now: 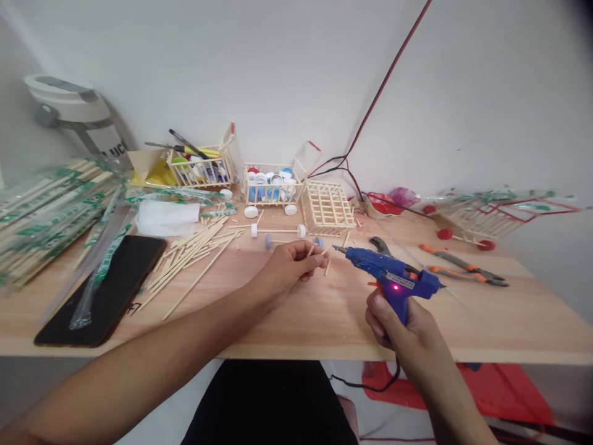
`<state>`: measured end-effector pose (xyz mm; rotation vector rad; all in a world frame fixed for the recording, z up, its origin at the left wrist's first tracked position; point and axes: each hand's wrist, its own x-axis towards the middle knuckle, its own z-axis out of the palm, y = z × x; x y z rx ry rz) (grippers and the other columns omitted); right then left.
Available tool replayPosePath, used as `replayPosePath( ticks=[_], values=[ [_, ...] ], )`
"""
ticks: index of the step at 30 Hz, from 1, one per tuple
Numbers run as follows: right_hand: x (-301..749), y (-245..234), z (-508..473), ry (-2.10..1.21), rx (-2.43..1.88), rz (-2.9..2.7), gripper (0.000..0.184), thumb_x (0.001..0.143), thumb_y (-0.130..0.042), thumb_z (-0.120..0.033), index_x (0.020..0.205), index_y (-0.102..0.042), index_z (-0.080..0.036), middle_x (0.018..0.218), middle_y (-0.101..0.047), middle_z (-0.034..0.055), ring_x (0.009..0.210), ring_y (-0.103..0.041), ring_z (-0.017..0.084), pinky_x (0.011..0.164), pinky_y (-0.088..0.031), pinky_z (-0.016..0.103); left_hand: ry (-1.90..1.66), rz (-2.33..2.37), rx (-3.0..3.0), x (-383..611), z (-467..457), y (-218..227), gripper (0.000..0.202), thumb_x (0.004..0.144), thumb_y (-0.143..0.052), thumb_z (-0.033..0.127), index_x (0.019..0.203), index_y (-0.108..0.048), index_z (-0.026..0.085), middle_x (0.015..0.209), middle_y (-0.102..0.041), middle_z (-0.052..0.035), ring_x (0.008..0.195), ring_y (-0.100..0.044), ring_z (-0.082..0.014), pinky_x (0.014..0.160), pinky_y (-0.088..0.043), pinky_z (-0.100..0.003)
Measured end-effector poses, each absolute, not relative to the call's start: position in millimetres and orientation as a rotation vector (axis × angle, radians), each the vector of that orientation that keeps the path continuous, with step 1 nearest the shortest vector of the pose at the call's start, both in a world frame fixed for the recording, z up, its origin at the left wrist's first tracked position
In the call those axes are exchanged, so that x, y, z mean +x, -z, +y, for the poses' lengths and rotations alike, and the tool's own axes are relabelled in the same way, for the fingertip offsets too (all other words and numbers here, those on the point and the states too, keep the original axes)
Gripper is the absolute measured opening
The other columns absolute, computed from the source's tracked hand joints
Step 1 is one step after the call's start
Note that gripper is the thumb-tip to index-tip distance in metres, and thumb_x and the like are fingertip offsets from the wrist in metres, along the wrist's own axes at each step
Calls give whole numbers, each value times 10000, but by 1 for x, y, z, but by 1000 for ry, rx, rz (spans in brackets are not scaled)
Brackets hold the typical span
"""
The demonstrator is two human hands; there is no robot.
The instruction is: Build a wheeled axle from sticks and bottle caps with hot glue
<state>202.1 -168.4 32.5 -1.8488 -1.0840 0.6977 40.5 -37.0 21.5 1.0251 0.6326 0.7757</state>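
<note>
As right hand (402, 327) grips glue gun (391, 272) | left (290, 264), stick (320, 252) | table edge (296, 354) below

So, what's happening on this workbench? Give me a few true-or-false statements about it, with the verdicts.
The right hand grips a blue glue gun: true.
The glue gun's red light is off: false, it is lit.
The left hand holds orange-handled pliers: false, it pinches a short wooden stick, and the pliers lie on the table.
A wooden-stick cart holds bottle caps: true.
</note>
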Motion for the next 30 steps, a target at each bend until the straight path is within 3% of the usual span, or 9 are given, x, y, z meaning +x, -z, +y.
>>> replayPosePath(
  ticks=[16,30],
  values=[
    [198,-41,-169,-749,-1857,-1053,419,813,-574,-594,701,-464,-206,523,-438,-37,469,-376,102,445,-293,238,-774,620,978,40,-38,-23,310,680,-786,356,787,-599,133,720,-616,8,542,-401,-47,550,-282,-216],
    [198,-43,-168,-718,-1871,-1021,416,798,-578,-580,659,-446,-210,517,-438,-42,454,-386,99,432,-313,229,-777,556,1052,40,-35,-20,293,748,-725,388,774,-612,120,755,-600,2,536,-383,-41,535,-257,-219]
  ],
)
